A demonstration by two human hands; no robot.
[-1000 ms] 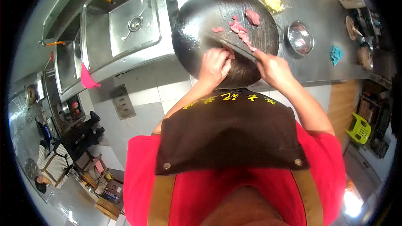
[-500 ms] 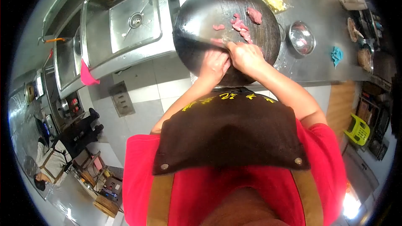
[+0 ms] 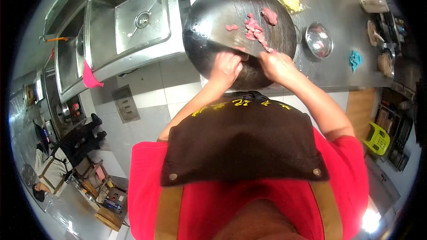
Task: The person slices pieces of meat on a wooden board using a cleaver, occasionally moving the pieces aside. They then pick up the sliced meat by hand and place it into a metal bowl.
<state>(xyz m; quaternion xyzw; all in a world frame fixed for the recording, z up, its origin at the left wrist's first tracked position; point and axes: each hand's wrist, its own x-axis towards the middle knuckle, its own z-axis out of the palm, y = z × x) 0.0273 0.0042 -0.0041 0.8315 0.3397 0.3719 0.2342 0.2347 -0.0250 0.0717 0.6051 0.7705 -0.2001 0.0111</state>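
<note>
A large round dark chopping board (image 3: 204, 13) lies in front of me with raw meat on it. My right hand (image 3: 278, 66) is wrapped around the handle of a knife (image 3: 249, 53), whose blade points left across the board. Beside the blade, my left hand (image 3: 227, 67) has its fingers curled and pressed on a piece of meat (image 3: 245, 57), mostly hidden by the fingers. Beyond the knife lie a strip of cut meat pieces (image 3: 254, 29), a bigger meat lump (image 3: 269, 16) and a small separate slice (image 3: 231, 27).
Right of the board stand a metal bowl (image 3: 319, 40) and a blue cloth (image 3: 355, 60). Bags of yellowish food (image 3: 291, 2) lie behind. Steel sinks (image 3: 143, 20) are at left, with a pink cloth (image 3: 91, 76) on the edge. Another person (image 3: 60, 164) stands at far left.
My right hand has moved right with the knife, away from my left hand. More cut meat now lies by the strip, which reaches closer to my right hand. My left hand stays nearly in place.
</note>
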